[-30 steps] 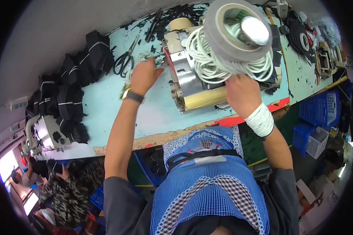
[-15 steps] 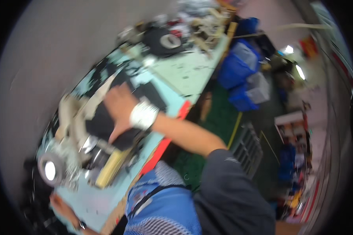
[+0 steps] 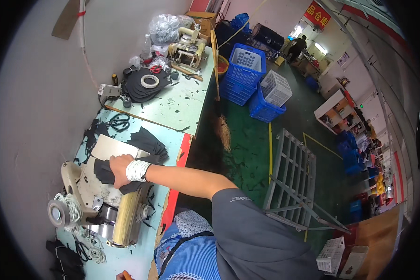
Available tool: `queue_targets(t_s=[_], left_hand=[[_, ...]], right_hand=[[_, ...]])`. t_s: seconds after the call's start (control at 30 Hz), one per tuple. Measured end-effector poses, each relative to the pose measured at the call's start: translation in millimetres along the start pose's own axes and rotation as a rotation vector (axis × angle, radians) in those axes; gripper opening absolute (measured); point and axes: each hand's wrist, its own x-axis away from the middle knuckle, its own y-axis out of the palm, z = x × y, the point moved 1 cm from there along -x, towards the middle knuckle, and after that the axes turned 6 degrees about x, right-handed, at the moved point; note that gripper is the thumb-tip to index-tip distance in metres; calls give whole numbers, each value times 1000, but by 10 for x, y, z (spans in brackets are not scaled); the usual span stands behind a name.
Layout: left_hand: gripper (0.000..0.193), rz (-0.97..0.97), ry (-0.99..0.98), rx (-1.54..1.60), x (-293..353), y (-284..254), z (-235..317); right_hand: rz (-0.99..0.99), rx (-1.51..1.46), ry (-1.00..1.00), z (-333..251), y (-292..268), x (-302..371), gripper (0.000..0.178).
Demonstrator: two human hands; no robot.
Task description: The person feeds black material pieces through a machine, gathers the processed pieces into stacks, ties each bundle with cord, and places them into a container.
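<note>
My right hand (image 3: 120,171), with white cord wound round its wrist, is closed on a bundle of black fabric pieces (image 3: 103,171). It holds them over the pale machine (image 3: 86,184), next to its yellowish roller (image 3: 126,217). Only a bit of my left hand (image 3: 120,276) shows at the lower edge, fingers against an orange object (image 3: 127,275) whose kind is cut off. Beyond the right hand lies a fanned pile of black fabric (image 3: 147,141). Black-handled scissors (image 3: 119,122) rest on the light-blue tabletop, near black scraps.
White cord (image 3: 96,255) lies coiled beside the machine. Another stack of black pieces (image 3: 142,88) carries a tape roll (image 3: 150,81) on the far table. To the right stand blue crates (image 3: 247,63), a broom (image 3: 223,133) and a grey metal rack (image 3: 291,179).
My right hand was spread flat over dark fabric and now grips a bundle of it. My left hand has dropped toward the lower edge. The view has swung, showing more of the room.
</note>
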Motion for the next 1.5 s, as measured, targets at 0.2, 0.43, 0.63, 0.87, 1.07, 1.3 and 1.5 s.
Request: queue_targets(t_s=[0.2,0.43,0.63,0.87,1.07,1.3,1.5], left_hand=[[19,-156,205,-24,-78,292,217],[20,-390,440,196,43,736,1081],[72,-536,330,921,95,1305,703],[66,-526,129,733,520,2224,890],[67,-592,279,761,470,2837,1217],[62,-850,54,415,547,3178,1509],[55,-859,99,224,1223,3464,1570]], right_hand=[[259,1,115,-196,231,59,63],[348,-472,151,-211,269,424,55],[-166,-1292,-194,-726,809,2136,65],[-139,-1166,42,-47,840,2901,107],[-70,-1345,-72,511,629,2835,102],[-226,-1763,-192,1054,806,2998,57],[-324,-1431,-127,1338,772,3293,82]])
